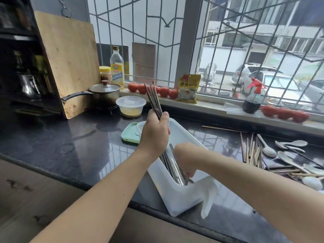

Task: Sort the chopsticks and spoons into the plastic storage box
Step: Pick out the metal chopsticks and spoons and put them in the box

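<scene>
A white plastic storage box (177, 195) lies on the dark counter, its near end at the counter's edge. My left hand (155, 133) grips a bundle of dark chopsticks (153, 98) around the middle; their tips rise toward the window and their lower ends reach into the box. My right hand (185, 161) is down inside the box, fingers curled round chopstick ends (177, 174) near the bottom. More wooden chopsticks (252, 152) and white ceramic spoons (287, 156) lie in a loose pile on the counter at the right.
A green lidded case (130, 133) sits behind the box. Beyond it stand a clear tub (130, 106), a lidded saucepan (105, 93), a cutting board (70, 60) and an oil bottle (117, 66). Tomatoes (164, 92), a food packet (188, 88) and a spray bottle (252, 100) line the sill.
</scene>
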`<state>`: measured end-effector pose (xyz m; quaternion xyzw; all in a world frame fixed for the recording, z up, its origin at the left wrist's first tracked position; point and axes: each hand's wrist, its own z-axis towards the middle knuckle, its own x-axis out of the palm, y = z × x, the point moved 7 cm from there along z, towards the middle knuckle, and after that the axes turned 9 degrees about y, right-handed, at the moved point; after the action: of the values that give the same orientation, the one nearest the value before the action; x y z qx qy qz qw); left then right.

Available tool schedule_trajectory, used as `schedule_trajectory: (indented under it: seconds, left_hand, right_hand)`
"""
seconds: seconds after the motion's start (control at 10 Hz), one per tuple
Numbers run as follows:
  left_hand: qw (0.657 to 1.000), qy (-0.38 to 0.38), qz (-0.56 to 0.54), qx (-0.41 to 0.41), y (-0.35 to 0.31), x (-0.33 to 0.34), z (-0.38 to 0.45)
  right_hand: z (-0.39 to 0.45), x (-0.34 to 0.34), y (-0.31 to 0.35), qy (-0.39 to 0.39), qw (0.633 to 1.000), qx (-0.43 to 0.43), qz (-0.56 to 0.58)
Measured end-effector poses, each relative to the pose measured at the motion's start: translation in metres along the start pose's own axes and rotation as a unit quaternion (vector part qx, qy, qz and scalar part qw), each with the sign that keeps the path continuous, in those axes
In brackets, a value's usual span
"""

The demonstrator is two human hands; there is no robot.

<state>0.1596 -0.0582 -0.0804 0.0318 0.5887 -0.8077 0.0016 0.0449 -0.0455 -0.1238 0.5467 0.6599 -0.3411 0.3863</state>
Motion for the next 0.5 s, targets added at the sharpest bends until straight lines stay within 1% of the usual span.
schedule_trajectory:
  seconds: [0.1,0.2,0.3,0.4,0.5]
  left_hand:
    - [1.000,0.010,0.011,-0.010,0.000,0.000,0.001]
    - [0.999,0.021,0.022,-0.013,0.000,0.000,0.002]
    - [0.999,0.029,0.025,-0.014,-0.001,0.002,0.002]
    - [0.999,0.035,0.031,-0.012,-0.003,0.003,0.001]
    - [0.999,0.034,0.031,-0.013,-0.004,0.003,-0.001]
  right_hand:
    - [0.008,0.015,0.011,0.065,0.997,-0.026,-0.029]
    - [0.011,0.024,0.013,0.090,0.991,-0.014,-0.099]
    - [0.011,0.022,0.009,0.084,0.995,-0.011,-0.051]
    - [0.012,0.009,0.004,0.014,0.999,-0.039,0.013]
    - [0.002,0.009,0.001,0.025,0.996,-0.065,0.050]
